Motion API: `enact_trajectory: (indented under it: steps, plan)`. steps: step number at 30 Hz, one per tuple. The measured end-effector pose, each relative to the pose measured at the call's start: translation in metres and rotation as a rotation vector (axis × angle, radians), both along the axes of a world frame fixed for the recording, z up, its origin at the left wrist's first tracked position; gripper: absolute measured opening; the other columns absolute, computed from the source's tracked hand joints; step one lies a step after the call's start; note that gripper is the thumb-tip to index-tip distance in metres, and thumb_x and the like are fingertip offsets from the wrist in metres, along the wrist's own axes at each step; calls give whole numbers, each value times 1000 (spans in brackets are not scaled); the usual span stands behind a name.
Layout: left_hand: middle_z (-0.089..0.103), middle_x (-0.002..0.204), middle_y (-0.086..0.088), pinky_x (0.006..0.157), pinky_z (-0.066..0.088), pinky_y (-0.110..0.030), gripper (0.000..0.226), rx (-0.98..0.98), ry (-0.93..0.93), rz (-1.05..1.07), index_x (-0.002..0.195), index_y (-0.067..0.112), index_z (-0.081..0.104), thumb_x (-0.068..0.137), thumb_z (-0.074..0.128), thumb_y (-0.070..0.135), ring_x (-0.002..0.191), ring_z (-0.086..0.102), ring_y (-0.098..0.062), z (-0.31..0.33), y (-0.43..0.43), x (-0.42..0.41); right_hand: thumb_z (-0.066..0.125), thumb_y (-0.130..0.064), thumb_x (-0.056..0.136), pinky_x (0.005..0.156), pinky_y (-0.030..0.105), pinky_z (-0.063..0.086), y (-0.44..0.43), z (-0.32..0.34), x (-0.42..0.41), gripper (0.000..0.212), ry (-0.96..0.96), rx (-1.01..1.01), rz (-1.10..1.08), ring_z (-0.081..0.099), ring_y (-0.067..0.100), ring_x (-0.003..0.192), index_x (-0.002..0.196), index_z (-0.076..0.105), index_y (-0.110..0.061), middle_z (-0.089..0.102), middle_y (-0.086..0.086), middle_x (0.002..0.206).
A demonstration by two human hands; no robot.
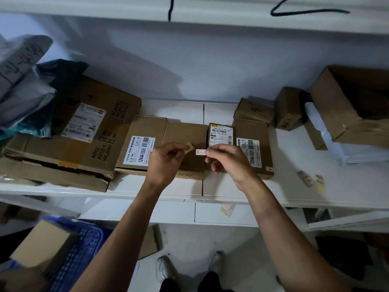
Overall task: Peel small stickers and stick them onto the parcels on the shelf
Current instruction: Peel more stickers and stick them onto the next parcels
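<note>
Right hand (pixel 226 159) pinches peeled small pink-white sticker (pixel 200 152); left hand (pixel 166 160) pinches tan backing scrap (pixel 189 146). Plain brown cardboard parcel (pixel 185 142), 12 o'clock, unstickered.

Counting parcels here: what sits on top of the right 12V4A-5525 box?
A smaller brown box sits on the right 12V4A-5525 box's far end. Anything beneath stays hidden.

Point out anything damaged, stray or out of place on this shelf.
The big box at left is crushed, with its front edge torn open. Loose sticker scraps lie scattered on the shelf at right. The open box at far right sits tilted. The sticker in the right hand looks fine.
</note>
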State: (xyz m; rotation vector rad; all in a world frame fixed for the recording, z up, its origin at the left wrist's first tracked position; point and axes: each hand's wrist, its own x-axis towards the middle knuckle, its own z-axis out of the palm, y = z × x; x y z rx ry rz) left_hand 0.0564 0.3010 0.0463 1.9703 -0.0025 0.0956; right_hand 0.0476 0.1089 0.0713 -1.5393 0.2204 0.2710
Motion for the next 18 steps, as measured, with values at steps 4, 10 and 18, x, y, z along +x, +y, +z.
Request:
enact_trajectory:
  steps: [4, 10, 18]
  plan:
    - [77, 94, 3, 72, 56, -25, 13, 159, -92, 36, 94, 19, 80, 84, 76, 13, 76, 69, -9, -4, -4, -4, 69, -8, 92, 48, 24, 42, -1, -8, 0, 8, 36, -29, 25, 53, 14, 46, 92, 74, -2, 70, 8, 70]
    - [76, 92, 5, 74, 55, -33, 10, 293, -171, 63, 91, 23, 79, 81, 79, 22, 82, 69, -16, -17, -8, -2, 68, -10, 92, 49, 26, 42, 0, -15, -2, 13, 101, -53, 38, 53, 14, 45, 95, 73, 1, 72, 8, 67]
    - [74, 100, -2, 81, 49, -39, 25, 482, -245, 138, 101, 19, 76, 77, 81, 25, 91, 62, -28, -34, -5, -1, 67, -10, 93, 49, 25, 43, -2, -22, -7, 18, 152, -55, 29, 52, 13, 45, 100, 71, 6, 72, 7, 65]
